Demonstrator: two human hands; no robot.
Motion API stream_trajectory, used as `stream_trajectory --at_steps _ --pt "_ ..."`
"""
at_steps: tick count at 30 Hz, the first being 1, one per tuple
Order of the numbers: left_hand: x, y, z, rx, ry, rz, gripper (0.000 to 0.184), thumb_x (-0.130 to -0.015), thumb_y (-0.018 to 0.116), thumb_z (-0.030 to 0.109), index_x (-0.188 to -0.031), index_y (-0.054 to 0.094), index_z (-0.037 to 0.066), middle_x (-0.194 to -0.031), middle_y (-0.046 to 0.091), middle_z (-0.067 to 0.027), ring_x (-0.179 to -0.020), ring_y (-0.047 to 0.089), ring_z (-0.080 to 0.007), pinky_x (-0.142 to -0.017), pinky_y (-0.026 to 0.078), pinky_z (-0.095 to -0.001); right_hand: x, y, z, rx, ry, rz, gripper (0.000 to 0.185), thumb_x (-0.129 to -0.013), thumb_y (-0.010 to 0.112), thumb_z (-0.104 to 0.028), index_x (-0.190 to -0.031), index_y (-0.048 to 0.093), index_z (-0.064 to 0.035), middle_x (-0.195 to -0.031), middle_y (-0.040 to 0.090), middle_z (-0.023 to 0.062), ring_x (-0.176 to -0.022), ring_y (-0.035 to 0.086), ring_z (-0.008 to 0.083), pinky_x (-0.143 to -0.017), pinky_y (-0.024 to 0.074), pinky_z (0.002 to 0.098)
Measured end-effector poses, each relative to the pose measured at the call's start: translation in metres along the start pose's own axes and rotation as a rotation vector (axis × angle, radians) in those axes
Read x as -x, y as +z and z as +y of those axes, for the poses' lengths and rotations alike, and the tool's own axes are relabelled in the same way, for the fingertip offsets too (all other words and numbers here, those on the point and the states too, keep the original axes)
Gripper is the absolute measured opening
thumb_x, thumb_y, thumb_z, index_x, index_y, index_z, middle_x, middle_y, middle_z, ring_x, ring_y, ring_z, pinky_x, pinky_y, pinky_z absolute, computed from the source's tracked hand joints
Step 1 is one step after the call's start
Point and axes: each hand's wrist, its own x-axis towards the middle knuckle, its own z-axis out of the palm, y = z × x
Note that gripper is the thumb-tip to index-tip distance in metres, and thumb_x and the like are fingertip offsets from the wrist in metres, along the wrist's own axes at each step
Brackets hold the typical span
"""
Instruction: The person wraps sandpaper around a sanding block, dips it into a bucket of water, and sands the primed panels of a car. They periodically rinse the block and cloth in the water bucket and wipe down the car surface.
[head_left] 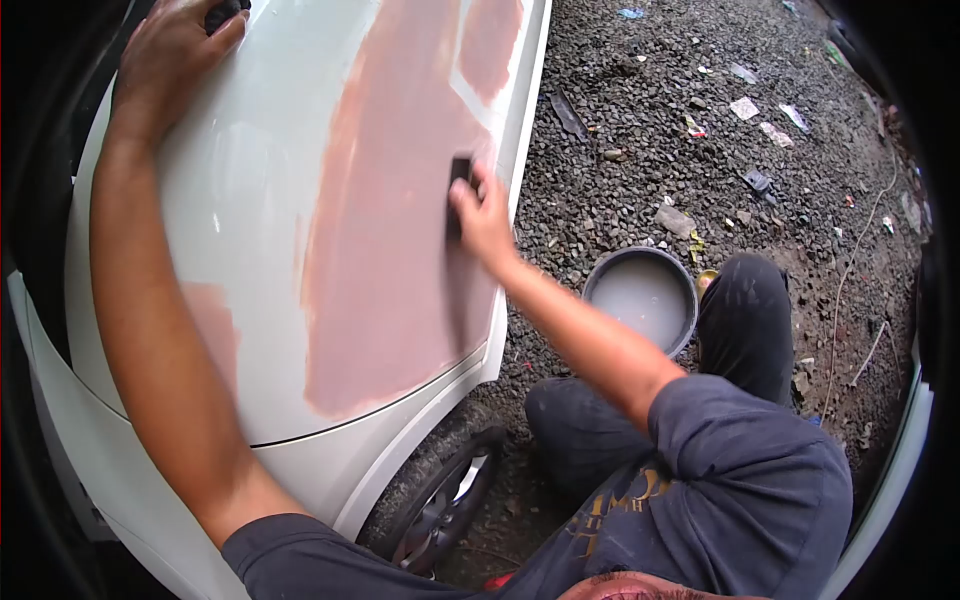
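Note:
My right hand is closed around a black sanding block, slightly blurred, and presses it against a pinkish filler patch on the white car door. The block sits near the patch's right edge, by the door's edge. At the upper left, my left hand lies on the white panel, thumb and fingers around a dark rounded lump. The frame's top edge cuts off part of that lump, so its kind is unclear. A smaller pink patch shows beside my left forearm.
A grey basin of cloudy water stands on the gravel beside my bent knee. Below the door is a car wheel. Litter lies scattered over the gravel, and a thin cord runs along the right.

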Motion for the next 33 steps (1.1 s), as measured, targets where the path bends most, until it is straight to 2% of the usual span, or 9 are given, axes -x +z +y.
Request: stream_trajectory --at_steps 3,9,15,18,22,24,27,30,33 --pt "-0.002 0.005 -0.005 0.095 -0.019 -0.005 0.018 -0.083 0.065 0.012 -0.098 0.074 0.009 -0.102 0.071 -0.0071 -0.112 0.060 -0.0270 -0.103 0.046 -0.0443 0.088 -0.005 -0.017 0.074 -0.163 -0.108 0.061 -0.097 0.065 -0.030 -0.147 0.045 -0.0004 -0.141 0.051 0.0215 -0.132 0.047 0.0400 -0.114 0.0339 0.0484" --pt "-0.017 0.034 -0.060 -0.033 0.200 -0.020 0.025 -0.091 0.063 0.022 -0.114 0.071 0.016 -0.118 0.069 -0.0049 -0.118 0.060 -0.0270 -0.106 0.046 -0.0415 -0.050 0.001 0.011 -0.139 0.081 0.055 0.057 -0.098 0.062 -0.032 -0.139 0.052 0.0058 -0.134 0.057 0.0253 -0.126 0.055 0.0399 -0.109 0.0426 0.0443" --pt "-0.017 0.053 -0.087 -0.033 0.305 0.004 0.029 -0.097 0.061 0.028 -0.124 0.069 0.020 -0.126 0.069 -0.0043 -0.121 0.061 -0.0278 -0.107 0.046 -0.0400 0.095 -0.005 -0.021 0.051 -0.105 -0.138 0.062 -0.099 0.062 -0.033 -0.148 0.044 -0.0014 -0.144 0.049 0.0219 -0.135 0.044 0.0394 -0.116 0.0320 0.0474" --pt "-0.016 0.051 -0.086 -0.034 0.332 0.026 0.030 -0.096 0.062 0.027 -0.124 0.069 0.020 -0.126 0.069 -0.0037 -0.121 0.061 -0.0273 -0.107 0.046 -0.0394 0.040 -0.003 -0.008 0.004 -0.112 -0.066 0.061 -0.100 0.060 -0.034 -0.147 0.045 0.0019 -0.140 0.052 0.0223 -0.132 0.046 0.0393 -0.113 0.0350 0.0459" --pt "0.004 0.002 0.005 -0.008 0.055 0.048 0.017 -0.080 0.063 0.009 -0.093 0.073 0.007 -0.095 0.069 -0.0065 -0.104 0.059 -0.0255 -0.095 0.048 -0.0415 -0.049 0.000 0.026 -0.126 0.023 0.028 0.059 -0.100 0.059 -0.034 -0.143 0.050 0.0040 -0.139 0.055 0.0237 -0.130 0.049 0.0398 -0.112 0.0374 0.0461" --pt "0.002 0.004 0.003 0.002 0.037 0.056 0.017 -0.080 0.063 0.009 -0.093 0.073 0.007 -0.094 0.069 -0.0064 -0.103 0.059 -0.0254 -0.094 0.048 -0.0414 -0.028 -0.001 0.014 -0.074 0.041 -0.016 0.060 -0.100 0.059 -0.034 -0.145 0.048 0.0036 -0.141 0.054 0.0235 -0.133 0.047 0.0401 -0.114 0.0346 0.0462" --pt "0.004 0.002 0.008 -0.006 0.042 0.064 0.017 -0.080 0.063 0.009 -0.094 0.074 0.007 -0.094 0.069 -0.0059 -0.103 0.059 -0.0251 -0.094 0.048 -0.0414 0.090 -0.002 -0.010 0.074 -0.050 -0.087 0.063 -0.100 0.058 -0.034 -0.149 0.042 0.0030 -0.145 0.050 0.0232 -0.136 0.044 0.0403 -0.117 0.0311 0.0471" --pt "0.003 0.008 0.001 -0.019 0.058 0.079 0.017 -0.081 0.063 0.009 -0.094 0.074 0.008 -0.094 0.069 -0.0054 -0.103 0.059 -0.0245 -0.095 0.048 -0.0411 0.079 -0.007 -0.009 0.031 -0.040 -0.122 0.064 -0.101 0.057 -0.034 -0.150 0.040 0.0030 -0.146 0.048 0.0234 -0.136 0.044 0.0401 -0.117 0.0315 0.0466" --pt "0.004 0.003 0.003 -0.012 0.066 0.069 0.016 -0.081 0.064 0.009 -0.094 0.074 0.008 -0.094 0.069 -0.0049 -0.104 0.059 -0.0239 -0.095 0.048 -0.0407 -0.023 0.000 0.015 0.071 0.050 0.022 0.060 -0.101 0.056 -0.036 -0.145 0.046 0.0039 -0.142 0.052 0.0243 -0.133 0.046 0.0412 -0.114 0.0334 0.0489"
